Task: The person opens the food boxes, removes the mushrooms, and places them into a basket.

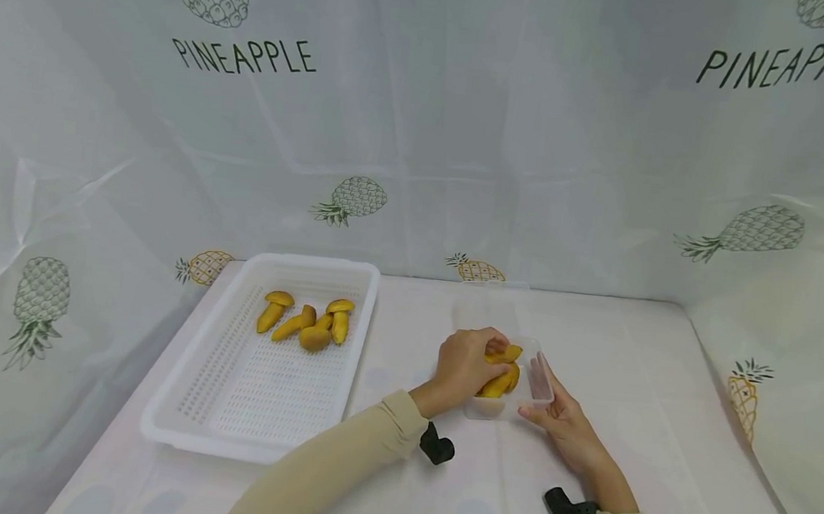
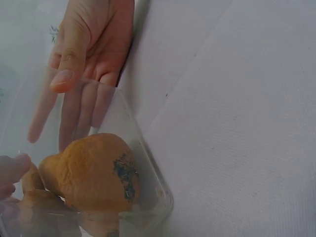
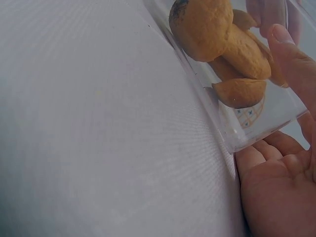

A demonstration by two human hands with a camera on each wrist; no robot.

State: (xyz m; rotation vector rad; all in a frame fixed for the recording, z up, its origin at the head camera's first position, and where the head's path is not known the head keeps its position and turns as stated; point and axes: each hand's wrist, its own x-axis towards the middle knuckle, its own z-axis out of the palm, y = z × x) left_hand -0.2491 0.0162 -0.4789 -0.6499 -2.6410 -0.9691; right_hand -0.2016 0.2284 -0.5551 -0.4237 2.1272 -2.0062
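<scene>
A clear plastic box (image 1: pixel 486 409) with yellow-brown mushrooms (image 1: pixel 495 385) inside stands on the table. Over its left side reaches my left hand (image 1: pixel 463 364), its fingers curled at a mushroom (image 1: pixel 510 354) on top of the others. Its fingertips (image 2: pixel 14 168) show at a mushroom stem in the left wrist view; part of the grip is hidden. My right hand (image 1: pixel 573 429) holds the box's right end, thumb (image 3: pixel 296 64) on one side and fingers round the other. A large mushroom cap (image 2: pixel 101 173) with a dark patch lies against the box wall.
To the left, a white perforated basket (image 1: pixel 268 409) holds several more mushrooms (image 1: pixel 315 337) near its far end. A clear lid (image 1: pixel 490 305) stretches behind the box. A pineapple-print sheet (image 1: pixel 426 124) hangs along the table's back edge.
</scene>
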